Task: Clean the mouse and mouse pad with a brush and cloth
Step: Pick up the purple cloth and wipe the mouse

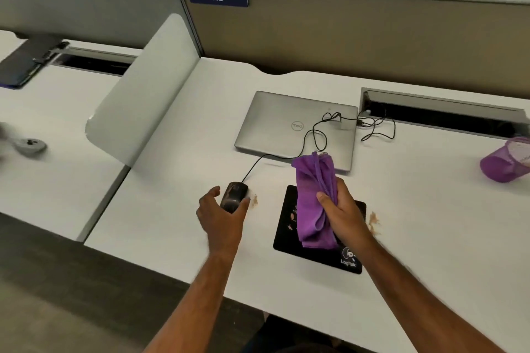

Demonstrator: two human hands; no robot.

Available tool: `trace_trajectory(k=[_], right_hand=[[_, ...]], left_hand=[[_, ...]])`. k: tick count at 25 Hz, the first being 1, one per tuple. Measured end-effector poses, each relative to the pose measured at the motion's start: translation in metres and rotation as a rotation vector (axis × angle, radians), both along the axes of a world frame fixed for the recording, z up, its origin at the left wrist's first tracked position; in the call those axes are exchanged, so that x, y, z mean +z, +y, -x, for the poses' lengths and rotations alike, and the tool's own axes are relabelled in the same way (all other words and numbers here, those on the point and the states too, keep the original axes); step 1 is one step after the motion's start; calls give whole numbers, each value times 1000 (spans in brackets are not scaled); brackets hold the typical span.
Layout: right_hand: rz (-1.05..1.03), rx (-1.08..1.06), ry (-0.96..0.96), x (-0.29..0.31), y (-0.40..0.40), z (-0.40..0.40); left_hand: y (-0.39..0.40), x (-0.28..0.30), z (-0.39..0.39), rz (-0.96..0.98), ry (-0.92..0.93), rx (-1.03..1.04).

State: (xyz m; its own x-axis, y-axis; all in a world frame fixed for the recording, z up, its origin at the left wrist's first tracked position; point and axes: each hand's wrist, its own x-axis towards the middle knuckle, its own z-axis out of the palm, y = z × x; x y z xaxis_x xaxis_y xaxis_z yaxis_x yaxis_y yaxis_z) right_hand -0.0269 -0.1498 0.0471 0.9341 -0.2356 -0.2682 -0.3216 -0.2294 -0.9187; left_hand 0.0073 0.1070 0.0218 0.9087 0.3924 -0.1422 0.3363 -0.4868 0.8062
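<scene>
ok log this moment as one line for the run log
left hand grips mouse on desk | right hand holds purple cloth over mouse pad | crumbs on pad | brush unseen

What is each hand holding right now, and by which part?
The right hand grips the purple cloth bunched around its middle, over the mouse pad. The left hand holds the mouse by its sides.

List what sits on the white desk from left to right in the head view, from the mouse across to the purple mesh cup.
Left hand gripping the mouse → crumbs → mouse pad → purple cloth held in the right hand → more crumbs → purple mesh cup.
</scene>
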Motion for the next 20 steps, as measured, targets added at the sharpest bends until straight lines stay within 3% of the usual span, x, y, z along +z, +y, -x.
trace_trajectory(k=[8, 20], right_hand=[[-20, 65, 38, -1, 47, -29], [19, 103, 79, 0, 82, -39]], left_hand=[[48, -46, -4, -51, 178, -47], [42, -70, -6, -77, 125, -87]])
